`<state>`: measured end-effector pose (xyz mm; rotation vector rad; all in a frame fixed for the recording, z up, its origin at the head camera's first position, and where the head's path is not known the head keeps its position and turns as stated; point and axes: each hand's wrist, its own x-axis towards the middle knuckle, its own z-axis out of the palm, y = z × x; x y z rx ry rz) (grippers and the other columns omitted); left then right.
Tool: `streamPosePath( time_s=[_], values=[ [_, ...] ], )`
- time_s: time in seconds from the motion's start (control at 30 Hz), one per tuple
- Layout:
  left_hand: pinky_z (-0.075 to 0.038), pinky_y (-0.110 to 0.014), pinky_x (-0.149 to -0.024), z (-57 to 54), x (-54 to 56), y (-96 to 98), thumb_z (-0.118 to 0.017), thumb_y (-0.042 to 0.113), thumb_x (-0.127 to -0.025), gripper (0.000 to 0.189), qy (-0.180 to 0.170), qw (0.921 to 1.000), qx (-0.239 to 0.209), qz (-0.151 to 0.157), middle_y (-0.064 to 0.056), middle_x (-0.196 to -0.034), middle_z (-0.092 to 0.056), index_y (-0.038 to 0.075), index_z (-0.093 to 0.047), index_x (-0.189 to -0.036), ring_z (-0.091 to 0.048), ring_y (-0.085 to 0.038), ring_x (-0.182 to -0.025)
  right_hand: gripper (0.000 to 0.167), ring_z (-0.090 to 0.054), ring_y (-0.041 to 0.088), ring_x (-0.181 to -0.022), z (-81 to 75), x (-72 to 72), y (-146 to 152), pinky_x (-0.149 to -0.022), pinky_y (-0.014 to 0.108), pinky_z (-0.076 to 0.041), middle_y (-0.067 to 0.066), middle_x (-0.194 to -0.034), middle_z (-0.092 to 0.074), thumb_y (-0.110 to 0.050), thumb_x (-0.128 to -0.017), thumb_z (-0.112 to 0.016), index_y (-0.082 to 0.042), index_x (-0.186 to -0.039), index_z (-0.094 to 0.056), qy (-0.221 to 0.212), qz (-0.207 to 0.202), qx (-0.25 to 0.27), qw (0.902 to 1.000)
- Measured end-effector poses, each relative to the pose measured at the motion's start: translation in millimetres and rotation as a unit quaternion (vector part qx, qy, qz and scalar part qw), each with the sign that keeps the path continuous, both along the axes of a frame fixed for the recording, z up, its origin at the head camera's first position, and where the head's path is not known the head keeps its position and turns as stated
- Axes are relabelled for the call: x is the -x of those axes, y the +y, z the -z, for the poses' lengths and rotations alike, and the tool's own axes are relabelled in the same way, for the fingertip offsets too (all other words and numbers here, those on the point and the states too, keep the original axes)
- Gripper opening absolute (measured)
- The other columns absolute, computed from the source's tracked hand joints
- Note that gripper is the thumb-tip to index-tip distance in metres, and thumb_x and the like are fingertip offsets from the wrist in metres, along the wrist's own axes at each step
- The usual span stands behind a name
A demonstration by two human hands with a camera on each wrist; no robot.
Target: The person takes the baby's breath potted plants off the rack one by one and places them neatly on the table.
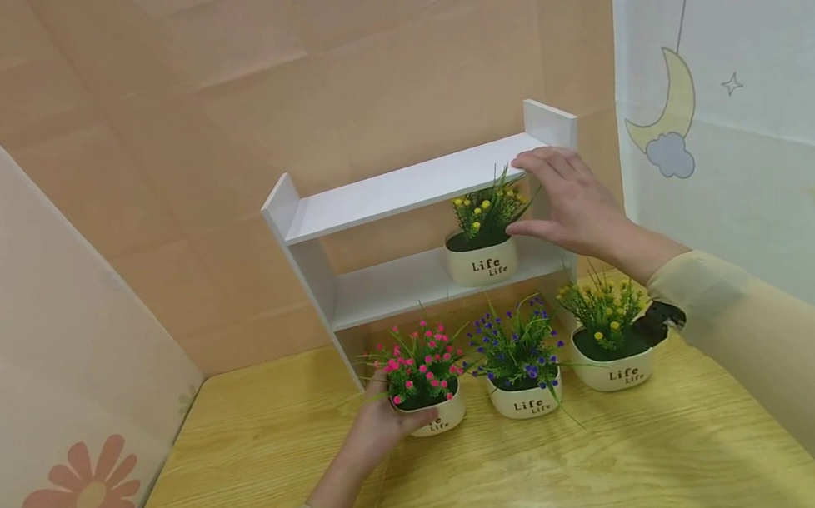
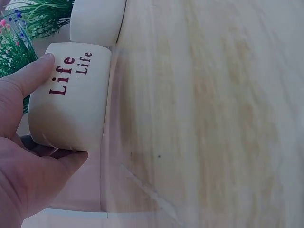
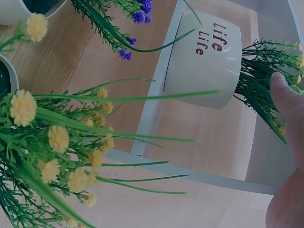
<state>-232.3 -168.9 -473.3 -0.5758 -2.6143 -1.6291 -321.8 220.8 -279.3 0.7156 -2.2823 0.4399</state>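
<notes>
My left hand [image 1: 373, 432] grips a cream flowerpot [image 1: 450, 415] of pink artificial flowers, at the left of the row on the table. In the left wrist view its thumb lies on the pot's lettered front [image 2: 71, 99], other fingers at the side. My right hand [image 1: 582, 199] is raised at the right end of a white two-tier shelf [image 1: 401, 196], thumb and fingers spread. Just left of it, a flowerpot of yellow flowers [image 1: 483, 265] stands upright on the lower tier. In the right wrist view the thumb [image 3: 280, 90] overlaps that plant's leaves.
A flowerpot of purple flowers [image 1: 526, 401] and another of yellow flowers [image 1: 613, 371] stand on the wooden table [image 1: 250, 465] before the shelf. The second yellow plant sits beneath my right wrist. Light patterned sheets [image 1: 735, 82] hang at both sides.
</notes>
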Motion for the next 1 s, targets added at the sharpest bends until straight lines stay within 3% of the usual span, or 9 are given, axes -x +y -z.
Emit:
streamPosePath(
  time_s=[0.2, 0.3, 0.53, 0.77, 0.87, 1.0],
  values=[
    [-0.041, -0.060, -0.122, 3.9, 3.5, -0.5, -0.097, 0.020, -0.088, 0.089, 0.001, 0.9999, -0.005, 0.014, -0.006, -0.158, -0.059, 0.016, -0.046, -0.160, -0.053, -0.034, -0.149, 0.097, -0.034, 0.045, -0.152, 0.3, 1.3, 0.1, -0.131, 0.055, -0.023, 0.021, -0.162, -0.044, -0.029, -0.083, -0.100, -0.003, -0.159, -0.045, 0.003, -0.002, 0.000, 1.0000],
    [-0.040, -0.061, -0.123, 4.3, 3.4, -0.5, -0.096, 0.021, -0.090, 0.087, -0.006, 0.9997, -0.008, 0.023, -0.008, -0.163, -0.053, 0.014, -0.046, -0.161, -0.049, -0.035, -0.151, 0.097, -0.034, 0.045, -0.153, 0.3, 1.5, 0.3, -0.131, 0.055, -0.023, 0.021, -0.162, -0.044, -0.029, -0.083, -0.100, -0.003, -0.159, -0.045, 0.002, 0.000, 0.000, 1.0000],
    [-0.040, -0.068, -0.120, 5.7, -0.6, -2.0, -0.094, 0.035, -0.091, 0.106, -0.033, 0.9987, 0.036, -0.011, -0.027, -0.172, -0.031, 0.010, -0.027, -0.169, -0.039, -0.051, -0.155, 0.097, -0.033, 0.045, -0.153, 0.0, 0.8, 0.8, -0.131, 0.055, -0.022, 0.022, -0.162, -0.044, -0.029, -0.084, -0.100, -0.003, -0.159, -0.045, -0.002, 0.001, 0.002, 1.0000],
    [-0.038, -0.067, -0.121, 7.8, -2.3, -3.6, -0.094, 0.029, -0.092, 0.111, -0.055, 0.9984, -0.008, 0.006, -0.028, -0.170, -0.037, 0.009, -0.019, -0.170, -0.048, -0.048, -0.151, 0.097, -0.033, 0.045, -0.153, 0.5, 0.5, 0.6, -0.131, 0.055, -0.023, 0.021, -0.162, -0.044, -0.030, -0.084, -0.100, -0.004, -0.159, -0.045, 0.000, 0.003, 0.000, 1.0000],
    [-0.042, -0.067, -0.118, 6.1, -5.6, -5.6, -0.093, 0.039, -0.092, 0.126, -0.073, 0.9973, 0.006, -0.012, -0.030, -0.166, -0.044, 0.003, -0.004, -0.174, -0.057, -0.047, -0.144, 0.097, -0.033, 0.045, -0.153, 0.4, 0.3, 0.6, -0.131, 0.055, -0.023, 0.021, -0.162, -0.044, -0.030, -0.084, -0.100, -0.004, -0.159, -0.045, -0.001, 0.003, 0.000, 1.0000],
    [-0.040, -0.070, -0.118, 1.5, -10.0, -8.9, -0.093, 0.049, -0.090, 0.134, -0.082, 0.9953, 0.025, -0.044, -0.030, -0.167, -0.044, 0.004, -0.001, -0.176, -0.051, -0.052, -0.147, 0.097, -0.033, 0.045, -0.153, 0.8, 0.6, 0.4, -0.131, 0.055, -0.023, 0.021, -0.162, -0.044, -0.029, -0.084, -0.100, -0.003, -0.159, -0.045, 0.001, 0.001, 0.002, 1.0000]
  ],
)
